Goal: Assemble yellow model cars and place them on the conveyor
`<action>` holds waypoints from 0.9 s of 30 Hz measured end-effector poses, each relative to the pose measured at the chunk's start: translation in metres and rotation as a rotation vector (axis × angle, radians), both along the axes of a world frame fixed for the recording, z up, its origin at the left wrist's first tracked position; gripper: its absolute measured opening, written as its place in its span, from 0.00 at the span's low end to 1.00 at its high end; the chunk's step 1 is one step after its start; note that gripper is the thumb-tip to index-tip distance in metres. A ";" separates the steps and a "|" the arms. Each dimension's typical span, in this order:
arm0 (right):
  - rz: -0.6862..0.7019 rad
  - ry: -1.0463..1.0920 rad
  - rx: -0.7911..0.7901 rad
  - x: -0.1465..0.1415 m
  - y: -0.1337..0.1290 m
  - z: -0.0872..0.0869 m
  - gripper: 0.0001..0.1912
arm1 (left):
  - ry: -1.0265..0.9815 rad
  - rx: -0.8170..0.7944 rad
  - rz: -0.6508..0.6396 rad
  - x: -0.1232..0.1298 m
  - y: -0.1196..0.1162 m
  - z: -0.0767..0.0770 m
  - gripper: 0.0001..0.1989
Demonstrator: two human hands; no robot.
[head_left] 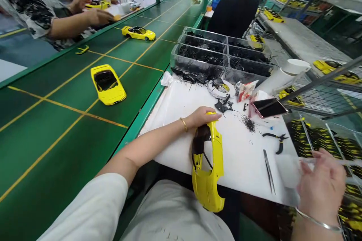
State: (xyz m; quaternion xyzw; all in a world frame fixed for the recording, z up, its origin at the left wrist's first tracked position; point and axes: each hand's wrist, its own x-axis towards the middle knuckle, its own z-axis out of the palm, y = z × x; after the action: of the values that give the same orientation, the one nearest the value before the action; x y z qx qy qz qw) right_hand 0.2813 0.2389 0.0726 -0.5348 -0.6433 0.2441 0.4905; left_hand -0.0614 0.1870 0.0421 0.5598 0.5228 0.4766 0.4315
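Yellow paint shines on the car shell (207,165) clasped in my left hand (200,117), my fingers wrapped over its top end and the empty window openings facing up, with the lower end hanging past the near edge of the tabletop (240,169). My right hand (321,192) is closed in a pinch on a clear plastic strip (291,169), a little blurred, out past the tabletop's right corner.

Between my hands, on the white tabletop, lie tweezers (269,171) and, just beyond them, black-handled pliers (275,141). Ahead of my left hand sit a few black parts (223,106), and a scatter of black bits (249,123) spreads toward a phone (268,107) lying near a small packet (246,90). A roll of tape (220,90) sits farther on. Under my right hand, a tray of yellow-and-black parts (318,139) fills the space beside the tabletop.

Left of my left hand runs a green conveyor belt (70,120) marked with yellow lines, carrying yellow toy cars (108,84) toward and away from me. Straight ahead, a divided plastic tray (223,54) holds heaps of black wires. Beyond it sits a co-worker in a black top (233,11), and across the belt another co-worker's hands (97,17) work at more yellow cars.
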 end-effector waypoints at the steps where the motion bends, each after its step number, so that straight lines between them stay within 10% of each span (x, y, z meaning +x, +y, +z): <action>1: -0.023 0.102 -0.005 -0.009 -0.007 0.010 0.13 | -0.007 0.003 -0.017 0.001 0.001 0.000 0.25; 9: 0.666 0.631 -0.231 -0.115 -0.080 0.076 0.07 | 0.023 -0.023 -0.085 0.008 -0.002 0.006 0.25; 14: 1.047 0.590 -0.481 -0.151 -0.081 0.091 0.37 | -0.044 0.007 -0.085 0.007 -0.006 0.005 0.24; 27: 1.046 0.644 -0.579 -0.160 -0.072 0.081 0.29 | -0.053 0.033 -0.088 0.006 -0.006 0.005 0.26</action>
State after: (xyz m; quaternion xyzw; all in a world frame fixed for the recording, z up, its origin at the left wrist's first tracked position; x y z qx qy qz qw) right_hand 0.1210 0.1674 0.1533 -0.1637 -0.5479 0.7587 0.3120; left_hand -0.0549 0.1809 0.0468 0.5764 0.4784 0.4803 0.4563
